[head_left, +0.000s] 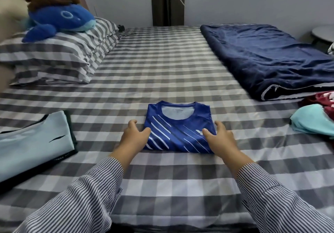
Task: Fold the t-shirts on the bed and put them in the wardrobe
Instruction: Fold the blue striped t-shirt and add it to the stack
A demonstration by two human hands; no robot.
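Both hands, left [134, 136] and right [219, 137], grip the folded shirt [178, 129], seemingly by its sides. Lift it level; the stack [34, 142] lies at nine o'clock

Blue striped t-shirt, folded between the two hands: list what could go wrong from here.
1. The left hand and right hand hold only the side edges of the blue white-striped folded t-shirt, so its middle may sag and unfold when lifted.
2. The loose teal and maroon clothes at the right remain unfolded and could be forgotten.
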